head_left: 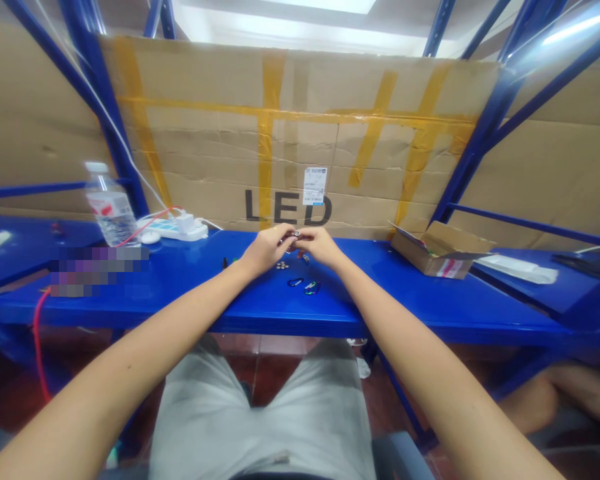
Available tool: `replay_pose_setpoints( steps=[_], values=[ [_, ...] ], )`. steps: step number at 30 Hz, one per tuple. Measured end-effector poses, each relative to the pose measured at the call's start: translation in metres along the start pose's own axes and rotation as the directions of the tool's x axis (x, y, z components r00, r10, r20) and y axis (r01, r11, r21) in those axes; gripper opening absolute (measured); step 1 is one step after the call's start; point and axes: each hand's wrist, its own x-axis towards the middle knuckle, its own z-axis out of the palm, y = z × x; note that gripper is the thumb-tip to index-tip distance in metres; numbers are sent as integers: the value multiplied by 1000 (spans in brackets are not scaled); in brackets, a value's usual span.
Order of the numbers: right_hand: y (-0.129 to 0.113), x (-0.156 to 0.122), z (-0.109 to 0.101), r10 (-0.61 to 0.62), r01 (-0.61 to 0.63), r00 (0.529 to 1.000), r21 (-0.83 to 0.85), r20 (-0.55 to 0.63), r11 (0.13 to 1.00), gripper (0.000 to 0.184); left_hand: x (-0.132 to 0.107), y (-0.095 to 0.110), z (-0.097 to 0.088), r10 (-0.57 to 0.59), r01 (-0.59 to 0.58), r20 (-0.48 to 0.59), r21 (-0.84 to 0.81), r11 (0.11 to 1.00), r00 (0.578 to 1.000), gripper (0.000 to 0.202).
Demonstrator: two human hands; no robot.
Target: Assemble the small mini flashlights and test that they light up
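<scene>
Both my arms reach forward over the blue metal shelf (260,307). My left hand (266,249) and my right hand (321,245) meet fingertip to fingertip above it, pinching a small dark metal part (296,233) between them. Just below the hands lie several small silvery pieces (281,265). Nearer to me on the shelf rest a blue carabiner clip (295,282) and a green one (312,287).
A water bottle (110,207) and a white power strip (177,228) with a red cable stand at the left. An open cardboard box (440,248) sits at the right. A taped cardboard sheet marked LED (300,133) backs the shelf. Another person's leg (570,397) shows at lower right.
</scene>
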Motion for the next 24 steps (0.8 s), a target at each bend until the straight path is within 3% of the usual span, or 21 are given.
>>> replay_pose_setpoints(
  steps=[10, 15, 17, 20, 24],
  values=[
    [13, 2, -4, -43, 39, 999, -226, -11, 973, 14, 2, -2, -4, -17, 25, 163, -47, 999, 986, 11],
    [14, 1, -4, 23, -24, 1000, -264, -7, 964, 16, 4, -14, -19, -218, 193, 278, 117, 974, 935, 16],
    [13, 0, -4, 108, -93, 993, -234, 50, 968, 14, 2, -25, -24, -305, 239, 383, 209, 948, 872, 17],
    [13, -1, -2, 202, -176, 975, -247, 87, 953, 10, -1, -39, -31, -420, 312, 537, 285, 906, 732, 19],
    [17, -1, -3, 189, -164, 981, -340, 40, 926, 11, -2, -43, -37, -489, 388, 636, 304, 870, 597, 21]
  ],
)
